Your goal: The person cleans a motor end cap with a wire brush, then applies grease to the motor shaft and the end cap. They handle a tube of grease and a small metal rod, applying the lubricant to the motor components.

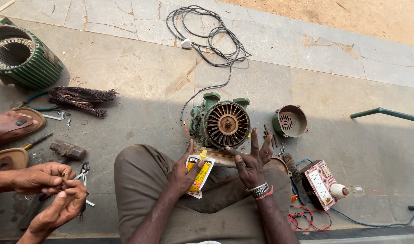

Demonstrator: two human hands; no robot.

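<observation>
My left hand (183, 172) is shut on a small yellow and white glue packet (199, 174) with a yellow nozzle, held above my knee. My right hand (253, 161) hovers beside it with fingers spread and nothing in it, a beaded band on the wrist. Just beyond both hands stands a green water pump motor (220, 123) with its rusty fan facing me, resting on a wooden block (220, 157). A black cable (211, 43) runs from the motor to a coil on the stone floor.
A green end cover (290, 121) lies right of the motor. A test board with a bulb (324, 184) sits at right. Another person's hands (51, 192) work at lower left near a hammer (68, 149). A green stator (19, 56) and copper wire bundle (80, 97) lie at left.
</observation>
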